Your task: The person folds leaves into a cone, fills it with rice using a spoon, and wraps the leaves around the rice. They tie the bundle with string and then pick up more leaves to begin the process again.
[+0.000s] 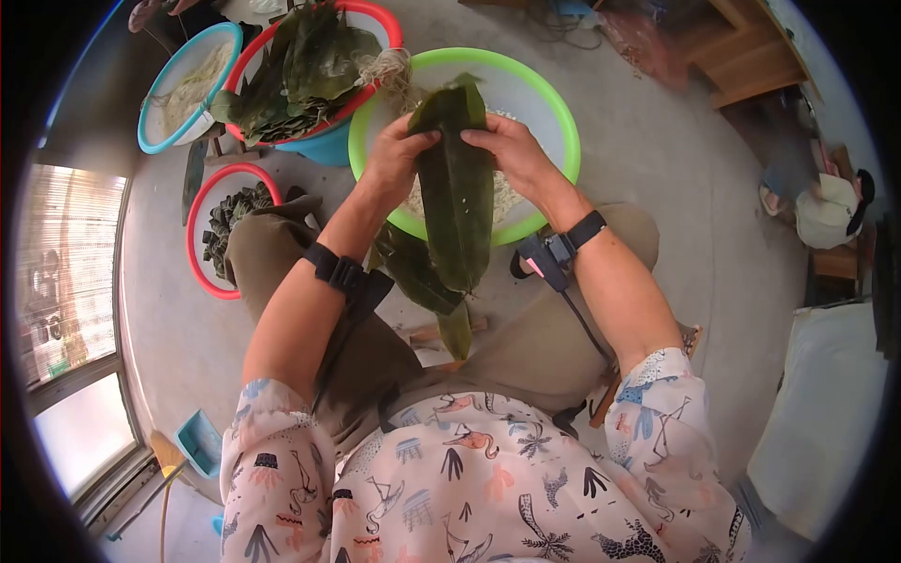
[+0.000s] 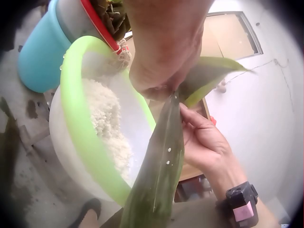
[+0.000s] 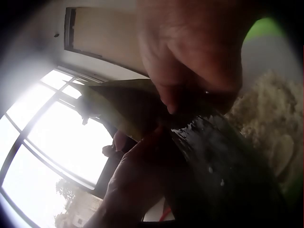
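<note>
Both hands hold a long, dark green bamboo leaf (image 1: 457, 211) by its upper part, over a basin with a green rim (image 1: 569, 141). My left hand (image 1: 389, 159) pinches one edge, its thumb lying on the leaf face. On the opposite edge, my right hand (image 1: 526, 161) pinches with its thumb in the same way. The upper leaf is folded around the fingers in the left wrist view, and a few rice grains stick to its face. White rice (image 2: 107, 118) fills part of the basin. More leaves (image 1: 408, 272) hang below, towards the knees.
At the upper left stands a red-rimmed basin (image 1: 398, 28) heaped with leaves (image 1: 324, 61), with string (image 1: 385, 68) at its edge. A blue basin (image 1: 147, 122) sits beyond it. Dark wrapped bundles (image 1: 225, 220) fill a smaller red basin (image 1: 197, 258) by the left knee.
</note>
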### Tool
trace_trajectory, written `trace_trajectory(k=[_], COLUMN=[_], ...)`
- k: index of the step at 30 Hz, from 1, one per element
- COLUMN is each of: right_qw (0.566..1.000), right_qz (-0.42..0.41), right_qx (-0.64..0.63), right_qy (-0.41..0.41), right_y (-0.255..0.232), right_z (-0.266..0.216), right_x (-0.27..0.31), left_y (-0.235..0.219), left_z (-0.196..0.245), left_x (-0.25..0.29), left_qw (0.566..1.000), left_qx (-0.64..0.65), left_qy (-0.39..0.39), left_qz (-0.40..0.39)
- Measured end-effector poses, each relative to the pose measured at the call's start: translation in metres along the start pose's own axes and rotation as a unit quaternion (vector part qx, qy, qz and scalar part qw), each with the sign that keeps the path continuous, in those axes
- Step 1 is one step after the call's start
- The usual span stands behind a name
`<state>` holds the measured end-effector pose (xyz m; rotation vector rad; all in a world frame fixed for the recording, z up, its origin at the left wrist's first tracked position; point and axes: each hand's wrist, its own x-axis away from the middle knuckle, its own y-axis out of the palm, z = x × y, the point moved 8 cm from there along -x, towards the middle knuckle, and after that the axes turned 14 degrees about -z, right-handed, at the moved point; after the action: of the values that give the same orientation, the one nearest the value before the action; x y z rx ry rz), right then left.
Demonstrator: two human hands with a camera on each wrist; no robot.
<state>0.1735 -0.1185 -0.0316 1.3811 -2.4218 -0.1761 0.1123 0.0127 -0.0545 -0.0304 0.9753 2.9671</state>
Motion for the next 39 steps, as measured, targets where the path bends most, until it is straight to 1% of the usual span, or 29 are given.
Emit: trace_trajectory(k=[2, 3, 4, 8, 11, 13, 14, 16, 17, 19, 20, 22, 23, 25, 26, 27, 28, 29, 30, 31, 32, 33, 35, 36, 38, 39], right_qw=[1.000, 1.000, 0.999, 0.999, 0.999, 0.993, 0.993, 0.985, 0.985, 0.971, 0.971, 0.959, 0.959, 0.983, 0.983, 0.996, 1.000, 1.000, 1.000, 0.999, 0.999, 0.998, 0.997, 0.996, 0.996, 0.995], right_qz=[0.008, 0.000, -0.008, -0.003, -0.008, -0.023, -0.021, -0.046, -0.047, -0.084, -0.084, -0.151, -0.151, -0.071, -0.070, -0.041, -0.011, -0.010, -0.002, 0.006, 0.006, 0.006, 0.004, -0.001, -0.006, -0.006], right_qx=[-0.004, -0.023, -0.042, -0.035, -0.041, -0.103, -0.104, -0.163, -0.163, -0.218, -0.219, -0.239, -0.240, -0.171, -0.171, -0.081, 0.011, 0.010, 0.020, 0.029, 0.029, 0.043, 0.057, 0.053, 0.050, 0.061], right_qy=[0.013, -0.001, -0.016, 0.001, -0.015, -0.057, -0.056, -0.022, -0.022, -0.040, -0.039, -0.024, -0.023, 0.010, 0.010, 0.004, -0.002, -0.001, -0.023, -0.045, -0.045, -0.052, -0.058, -0.065, -0.072, -0.075], right_y=[-0.005, -0.005, -0.005, 0.001, -0.006, -0.008, -0.011, -0.007, -0.008, -0.006, -0.009, 0.000, 0.001, -0.004, -0.003, -0.008, -0.008, -0.008, -0.007, -0.006, -0.006, -0.006, -0.004, -0.003, -0.001, 0.000], right_z=[0.005, 0.005, 0.005, -0.005, -0.003, -0.002, -0.001, 0.000, 0.001, 0.001, 0.001, -0.006, -0.006, 0.000, 0.003, 0.003, 0.001, 0.002, -0.006, -0.012, -0.013, -0.015, -0.017, -0.017, -0.018, -0.020], right_x=[-0.002, -0.007, -0.009, 0.004, 0.001, -0.001, -0.001, 0.000, 0.001, 0.002, 0.002, 0.002, 0.002, 0.003, 0.003, 0.004, 0.008, 0.008, 0.009, 0.009, 0.009, 0.008, 0.006, 0.005, 0.004, 0.004], left_y=[0.004, 0.005, 0.002, 0.000, 0.005, 0.015, 0.017, 0.028, 0.024, 0.022, 0.018, 0.022, 0.021, 0.025, 0.026, 0.033, 0.042, 0.047, 0.041, 0.032, 0.021, 0.022, 0.014, 0.017, 0.021, 0.018], left_z=[0.004, 0.005, 0.005, 0.015, 0.017, 0.026, 0.029, 0.037, 0.038, 0.029, 0.028, 0.032, 0.030, 0.034, 0.033, 0.034, 0.037, 0.039, 0.045, 0.044, 0.042, 0.043, 0.027, 0.026, 0.027, 0.023], left_x=[0.000, -0.001, -0.002, 0.001, 0.003, 0.003, 0.005, 0.007, 0.007, 0.005, 0.005, 0.005, 0.005, 0.006, 0.007, 0.009, 0.015, 0.016, 0.016, 0.017, 0.015, 0.013, 0.016, 0.017, 0.019, 0.019], left_qw=[1.000, 1.000, 1.000, 0.999, 0.999, 0.994, 0.994, 0.983, 0.983, 0.964, 0.965, 0.948, 0.948, 0.913, 0.913, 0.897, 0.879, 0.879, 0.936, 0.975, 0.979, 0.979, 0.987, 0.987, 0.952, 0.952], left_qx=[0.013, 0.025, 0.017, -0.011, -0.003, -0.084, -0.083, -0.154, -0.155, -0.227, -0.226, -0.272, -0.272, -0.373, -0.372, -0.406, -0.439, -0.438, -0.330, -0.216, -0.196, -0.196, -0.080, -0.080, -0.261, -0.260], left_qy=[0.005, 0.012, 0.009, 0.017, 0.013, 0.046, 0.044, 0.041, 0.041, -0.010, -0.010, 0.027, 0.027, 0.061, 0.060, 0.059, 0.059, 0.058, 0.031, 0.003, -0.020, -0.020, -0.137, -0.137, -0.159, -0.159], left_qz=[-0.001, -0.002, -0.020, -0.040, -0.040, -0.050, -0.051, -0.090, -0.089, -0.136, -0.135, -0.163, -0.162, -0.156, -0.156, -0.166, -0.177, -0.177, -0.116, -0.052, -0.046, -0.045, 0.008, 0.009, -0.001, -0.001])
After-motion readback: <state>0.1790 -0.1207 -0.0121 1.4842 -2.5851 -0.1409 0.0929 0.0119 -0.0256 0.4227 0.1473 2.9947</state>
